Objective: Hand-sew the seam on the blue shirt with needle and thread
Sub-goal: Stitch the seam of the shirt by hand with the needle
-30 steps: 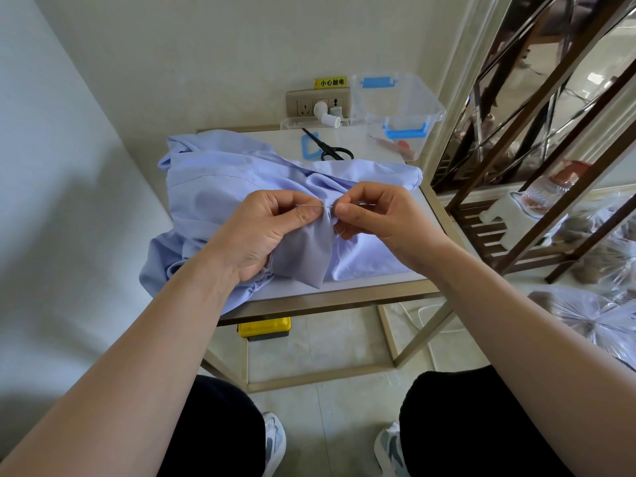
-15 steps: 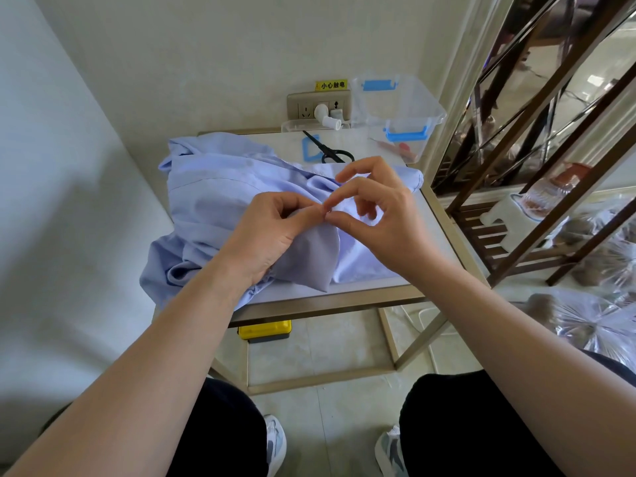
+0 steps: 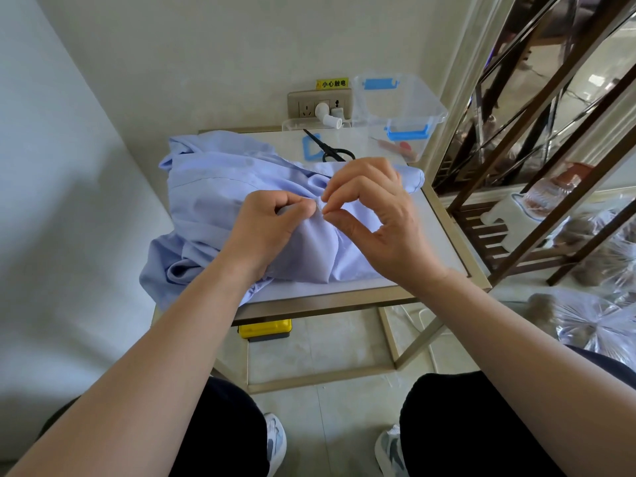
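Your left hand (image 3: 265, 232) is closed, bunching a fold of the blue shirt (image 3: 220, 197) heaped on the table (image 3: 444, 228), while your right hand (image 3: 375, 218) pinches thumb to forefinger at that fold, other fingers spread, needle too small to see.

Needle and thread indiscernible between fingers (image 3: 328, 212)
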The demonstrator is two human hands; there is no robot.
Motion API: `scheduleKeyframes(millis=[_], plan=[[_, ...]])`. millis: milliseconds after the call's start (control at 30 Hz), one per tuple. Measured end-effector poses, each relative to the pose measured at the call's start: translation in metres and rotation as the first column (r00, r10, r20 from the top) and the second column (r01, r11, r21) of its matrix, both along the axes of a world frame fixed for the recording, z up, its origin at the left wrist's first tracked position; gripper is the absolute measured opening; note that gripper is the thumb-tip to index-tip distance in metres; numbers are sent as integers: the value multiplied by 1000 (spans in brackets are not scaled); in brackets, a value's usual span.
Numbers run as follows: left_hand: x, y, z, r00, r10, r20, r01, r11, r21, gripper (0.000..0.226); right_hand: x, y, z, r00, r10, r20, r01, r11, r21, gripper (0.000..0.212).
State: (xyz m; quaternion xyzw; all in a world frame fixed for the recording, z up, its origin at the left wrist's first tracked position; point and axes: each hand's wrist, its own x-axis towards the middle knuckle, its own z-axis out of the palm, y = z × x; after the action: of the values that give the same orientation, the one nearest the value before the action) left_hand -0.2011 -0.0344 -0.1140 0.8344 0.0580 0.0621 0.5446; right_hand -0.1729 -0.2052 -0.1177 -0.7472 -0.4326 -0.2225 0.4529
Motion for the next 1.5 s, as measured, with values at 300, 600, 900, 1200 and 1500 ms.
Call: scheduleKeyframes(millis=[300, 600, 900, 1200, 1500], plan=[[3, 5, -5, 998, 61, 12, -58, 990, -129, 14, 5, -22, 21, 207, 373, -904, -567, 799, 201, 4], [2, 3, -5, 997, 63, 47, -55, 988, -141, 16, 8, -17, 19, 512, 7, -859, -175, 980, -97, 15], [0, -1, -1, 999, 40, 28, -34, 986, -166, 16, 0, 10, -1, 847, -170, -503, 166, 985, -54, 23], [-1, 1, 0, 999, 18, 38, -12, 986, -166, 16, 1, 7, 5, 841, -122, -528, 78, 992, -104, 13], [-1, 1, -2, 998, 33, 58, -24, 990, -140, 15, 2, -18, 26, 692, -16, -722, -427, 797, -427, 8]])
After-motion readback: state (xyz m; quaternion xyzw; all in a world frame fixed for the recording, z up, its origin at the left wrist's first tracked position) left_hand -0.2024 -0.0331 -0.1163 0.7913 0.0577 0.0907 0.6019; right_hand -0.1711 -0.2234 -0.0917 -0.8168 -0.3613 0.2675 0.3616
